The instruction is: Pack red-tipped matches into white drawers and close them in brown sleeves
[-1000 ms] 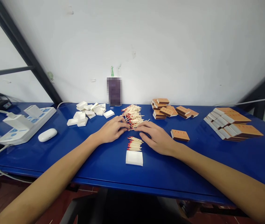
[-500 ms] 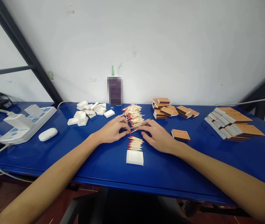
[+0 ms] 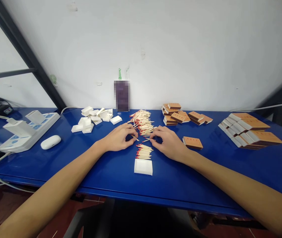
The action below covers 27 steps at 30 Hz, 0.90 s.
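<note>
My left hand (image 3: pixel 121 137) is pinched on a matchstick (image 3: pixel 135 137) that sticks out past the fingertips. Opposite it, my right hand (image 3: pixel 167 142) pinches another matchstick (image 3: pixel 146 140), its red head pointing left. Just beyond both hands lies a loose heap of red-headed matches (image 3: pixel 142 120). A smaller group of matches (image 3: pixel 144 152), lined up with heads to the left, rests on the table nearer me. Directly in front of that group sits a white matchbox tray (image 3: pixel 143 166), its open side up.
White matchbox trays (image 3: pixel 85 122) are piled at back left. Orange matchbox sleeves (image 3: pixel 178 115) lie at back right, with one box (image 3: pixel 192 142) apart and a stack (image 3: pixel 251 130) farther right. A power strip (image 3: pixel 31 134) and white earbud case (image 3: pixel 51 142) are at left.
My hands have drawn slightly apart. The matchstick between my fingertips has given way to a separate one in each hand.
</note>
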Available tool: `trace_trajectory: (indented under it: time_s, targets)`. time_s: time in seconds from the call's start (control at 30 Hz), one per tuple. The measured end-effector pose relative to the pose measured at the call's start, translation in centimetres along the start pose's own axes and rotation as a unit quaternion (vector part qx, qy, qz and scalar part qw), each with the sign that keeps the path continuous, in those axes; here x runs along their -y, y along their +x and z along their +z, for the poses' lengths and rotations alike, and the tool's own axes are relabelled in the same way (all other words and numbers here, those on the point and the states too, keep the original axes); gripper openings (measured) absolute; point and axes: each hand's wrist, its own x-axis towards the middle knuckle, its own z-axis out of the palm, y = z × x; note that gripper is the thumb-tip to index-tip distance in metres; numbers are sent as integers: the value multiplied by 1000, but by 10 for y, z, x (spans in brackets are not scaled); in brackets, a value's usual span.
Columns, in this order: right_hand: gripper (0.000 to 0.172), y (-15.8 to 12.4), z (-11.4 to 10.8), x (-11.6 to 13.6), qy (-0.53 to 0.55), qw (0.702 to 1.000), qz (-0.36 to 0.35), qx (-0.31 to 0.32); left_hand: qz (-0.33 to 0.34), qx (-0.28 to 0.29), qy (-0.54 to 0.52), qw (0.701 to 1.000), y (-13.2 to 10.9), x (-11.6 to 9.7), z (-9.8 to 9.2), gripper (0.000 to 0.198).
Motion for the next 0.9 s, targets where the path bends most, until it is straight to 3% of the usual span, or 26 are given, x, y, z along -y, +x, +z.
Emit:
trace_trajectory:
  time_s: [0.43, 0.73, 0.9]
  targets:
    - [9, -1, -1, -2, -10, 999, 33, -23, -1, -21, -12, 1000, 2, 2, 2, 19]
    - [5, -4, -1, -2, -29, 999, 35, -12, -48, -70, -138, 987, 5, -3, 8, 15]
    - [8, -4, -1, -3, -43, 999, 20, -13, -65, -98, -54, 992, 4, 5, 7, 14]
